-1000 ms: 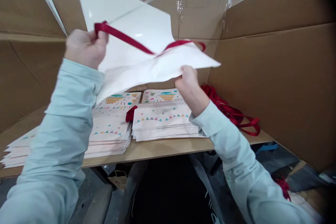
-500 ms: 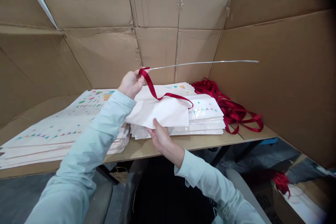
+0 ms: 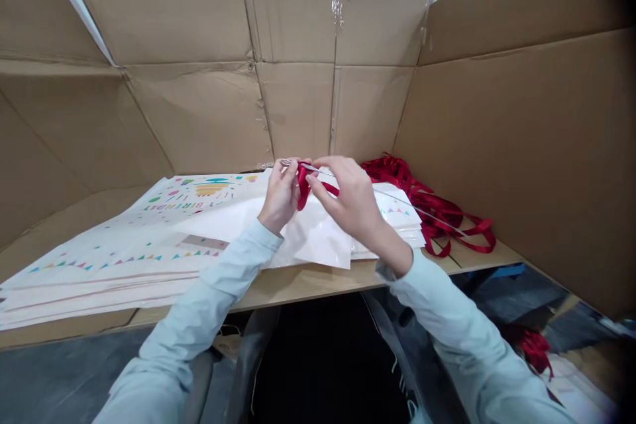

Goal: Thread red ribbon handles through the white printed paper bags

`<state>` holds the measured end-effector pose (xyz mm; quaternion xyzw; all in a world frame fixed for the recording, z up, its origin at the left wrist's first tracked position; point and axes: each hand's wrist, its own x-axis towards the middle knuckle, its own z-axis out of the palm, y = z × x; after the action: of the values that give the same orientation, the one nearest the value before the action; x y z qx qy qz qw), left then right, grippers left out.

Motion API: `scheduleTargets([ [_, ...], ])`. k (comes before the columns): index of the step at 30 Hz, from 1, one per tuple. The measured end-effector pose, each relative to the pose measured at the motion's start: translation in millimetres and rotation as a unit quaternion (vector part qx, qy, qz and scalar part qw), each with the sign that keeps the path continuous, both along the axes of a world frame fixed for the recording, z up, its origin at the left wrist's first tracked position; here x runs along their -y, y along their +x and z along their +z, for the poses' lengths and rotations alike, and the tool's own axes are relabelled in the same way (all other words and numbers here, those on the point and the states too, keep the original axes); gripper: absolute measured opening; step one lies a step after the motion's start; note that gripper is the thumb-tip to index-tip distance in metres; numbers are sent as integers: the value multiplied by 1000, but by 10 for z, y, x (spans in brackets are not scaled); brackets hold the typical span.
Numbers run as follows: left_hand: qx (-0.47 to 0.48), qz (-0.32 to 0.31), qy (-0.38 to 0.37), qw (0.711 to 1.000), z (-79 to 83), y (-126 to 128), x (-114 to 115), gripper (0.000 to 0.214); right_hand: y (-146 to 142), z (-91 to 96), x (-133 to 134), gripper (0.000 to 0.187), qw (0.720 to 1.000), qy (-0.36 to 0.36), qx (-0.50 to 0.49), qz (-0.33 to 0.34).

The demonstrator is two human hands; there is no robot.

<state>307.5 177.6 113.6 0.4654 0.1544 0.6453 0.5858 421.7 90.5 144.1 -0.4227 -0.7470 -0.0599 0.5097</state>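
Note:
My left hand (image 3: pixel 279 200) is closed in a pinch around the looped end of a thin metal wire (image 3: pixel 405 201), which runs right and down past my other hand. A red ribbon (image 3: pixel 302 187) hangs in a fold between my hands. My right hand (image 3: pixel 350 202) is raised beside it, thumb and forefinger closed on the ribbon near the wire; the exact grip is partly hidden. Under both hands lies a loose white sheet-like piece (image 3: pixel 322 238), perhaps a bag, on top of a stack.
To the left is a stack of white printed pieces (image 3: pixel 124 232) with coloured birthday lettering. A heap of red ribbons (image 3: pixel 437 212) lies at the table's right. Cardboard walls (image 3: pixel 298 99) close in the back and sides. More red ribbon (image 3: pixel 534 348) sits low at right.
My right hand has let go of the white piece's edge and risen to the ribbon. My left hand has come lower and right. The wire now slopes downward to the right.

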Motion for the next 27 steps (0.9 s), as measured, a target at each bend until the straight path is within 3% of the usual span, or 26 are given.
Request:
scheduleTargets([
  [2,-1,-8,26,1000,-39,59,62,21,70,-10,-243,24,1000,-2,15,-15],
  [5,6,1,51,999,-67,116,128,25,128,-83,-424,23,999,-22,3,39],
  [10,-19,10,54,998,-82,120,165,25,186,-154,-448,14,985,-50,-132,97],
  [17,-34,-31,58,997,-99,134,182,27,348,-119,-449,25,928,-174,-264,198],
  [23,-36,-76,46,995,-123,193,182,25,466,-109,-393,25,918,-199,-294,177],
  [27,-128,-110,33,985,-153,178,104,22,666,-105,-381,26,936,-193,-269,121],
])
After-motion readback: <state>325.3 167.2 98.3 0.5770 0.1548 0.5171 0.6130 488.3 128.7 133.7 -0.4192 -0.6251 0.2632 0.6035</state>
